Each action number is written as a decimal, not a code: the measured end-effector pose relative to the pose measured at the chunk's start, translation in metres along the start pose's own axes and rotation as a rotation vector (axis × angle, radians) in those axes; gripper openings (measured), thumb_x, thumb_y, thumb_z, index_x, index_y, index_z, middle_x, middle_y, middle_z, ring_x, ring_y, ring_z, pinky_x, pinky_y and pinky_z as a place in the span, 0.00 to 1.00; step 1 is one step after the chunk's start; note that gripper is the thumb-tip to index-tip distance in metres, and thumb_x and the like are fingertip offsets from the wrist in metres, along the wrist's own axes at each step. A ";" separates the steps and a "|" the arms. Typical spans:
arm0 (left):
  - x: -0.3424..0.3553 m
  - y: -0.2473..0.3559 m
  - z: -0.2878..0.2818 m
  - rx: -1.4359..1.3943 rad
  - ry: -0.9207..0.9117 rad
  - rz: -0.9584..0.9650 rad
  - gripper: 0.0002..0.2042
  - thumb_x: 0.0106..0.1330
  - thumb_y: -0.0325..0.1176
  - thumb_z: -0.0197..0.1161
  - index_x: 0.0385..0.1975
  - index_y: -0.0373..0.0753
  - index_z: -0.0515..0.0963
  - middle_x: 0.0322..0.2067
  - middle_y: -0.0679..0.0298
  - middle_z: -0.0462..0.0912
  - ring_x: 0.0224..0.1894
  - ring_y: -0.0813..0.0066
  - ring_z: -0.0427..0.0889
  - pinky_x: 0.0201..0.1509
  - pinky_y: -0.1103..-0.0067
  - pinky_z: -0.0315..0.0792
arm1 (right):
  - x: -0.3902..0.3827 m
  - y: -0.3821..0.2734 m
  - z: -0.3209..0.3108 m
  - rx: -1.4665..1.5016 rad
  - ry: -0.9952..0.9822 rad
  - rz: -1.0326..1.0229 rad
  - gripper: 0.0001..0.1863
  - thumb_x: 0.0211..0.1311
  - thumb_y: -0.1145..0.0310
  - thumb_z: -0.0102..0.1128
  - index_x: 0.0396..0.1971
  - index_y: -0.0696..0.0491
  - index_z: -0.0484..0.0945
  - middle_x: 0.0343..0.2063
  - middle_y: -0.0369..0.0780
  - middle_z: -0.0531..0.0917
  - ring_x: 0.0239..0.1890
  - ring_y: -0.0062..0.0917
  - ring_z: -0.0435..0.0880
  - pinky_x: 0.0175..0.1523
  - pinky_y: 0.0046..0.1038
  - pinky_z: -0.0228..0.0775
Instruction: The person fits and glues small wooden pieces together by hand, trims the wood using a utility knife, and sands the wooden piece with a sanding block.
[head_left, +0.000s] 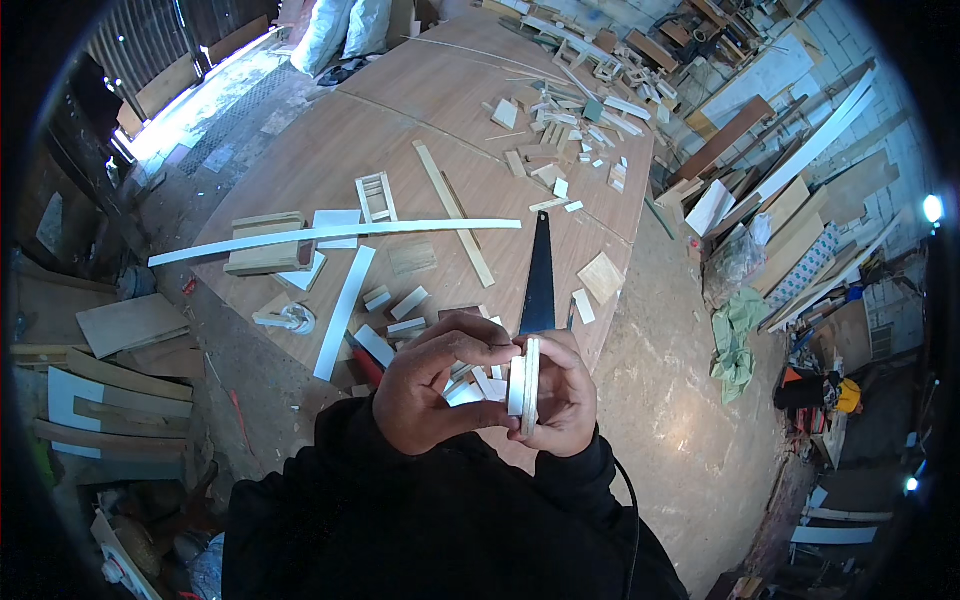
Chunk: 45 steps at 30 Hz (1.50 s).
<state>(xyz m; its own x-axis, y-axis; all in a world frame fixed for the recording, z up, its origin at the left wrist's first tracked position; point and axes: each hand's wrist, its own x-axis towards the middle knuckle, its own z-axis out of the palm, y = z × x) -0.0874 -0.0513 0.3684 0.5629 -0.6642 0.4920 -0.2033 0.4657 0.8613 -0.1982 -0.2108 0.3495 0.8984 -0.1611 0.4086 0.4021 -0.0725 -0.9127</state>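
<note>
In front of my chest, both hands hold two small wooden pieces face to face. One is a short white-faced block point(516, 386); the other, a longer plywood strip point(531, 388), stands on edge against its right side. My left hand point(425, 385) pinches the pair from the left, thumb below and fingers above. My right hand point(568, 395) closes around the strip's right side, its fingers partly hidden. Just beyond my hands lies a dark handsaw blade point(538, 275) on the wooden table point(390, 110). Small white-and-wood blocks point(408, 303) lie beyond and under my left hand.
A long white strip point(430, 230) crosses a wooden block point(265, 245) on the table's left. Nearby are a small ladder-like frame point(376, 197), a bare batten point(455, 215) and a tape roll point(297, 318). Offcuts point(560, 135) crowd the far right; boards point(790, 230) lean along the wall.
</note>
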 end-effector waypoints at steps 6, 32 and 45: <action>0.000 -0.001 -0.002 0.020 -0.028 -0.017 0.23 0.50 0.30 0.75 0.47 0.38 0.76 0.46 0.58 0.74 0.52 0.68 0.74 0.54 0.73 0.70 | 0.001 0.001 -0.001 -0.002 -0.008 -0.006 0.43 0.39 0.69 0.77 0.60 0.55 0.66 0.49 0.42 0.68 0.54 0.31 0.71 0.60 0.31 0.61; -0.020 -0.011 -0.029 -0.079 0.311 -0.332 0.16 0.67 0.34 0.60 0.51 0.33 0.71 0.41 0.64 0.74 0.45 0.80 0.72 0.50 0.79 0.67 | -0.006 0.041 0.016 1.194 0.109 0.423 0.37 0.63 0.44 0.51 0.64 0.53 0.57 0.55 0.48 0.72 0.52 0.34 0.74 0.49 0.36 0.68; -0.039 -0.018 -0.033 -0.031 0.227 -0.400 0.19 0.64 0.32 0.64 0.53 0.33 0.73 0.37 0.65 0.76 0.39 0.82 0.74 0.42 0.83 0.70 | -0.017 0.040 0.056 1.393 -0.018 0.504 0.38 0.63 0.40 0.45 0.63 0.53 0.59 0.49 0.49 0.73 0.46 0.35 0.73 0.43 0.33 0.67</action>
<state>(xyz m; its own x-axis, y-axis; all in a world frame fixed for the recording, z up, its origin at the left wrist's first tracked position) -0.0795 -0.0150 0.3293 0.7542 -0.6520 0.0782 0.0878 0.2182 0.9719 -0.1873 -0.1554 0.3061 0.9892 0.1308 0.0654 -0.1131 0.9678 -0.2247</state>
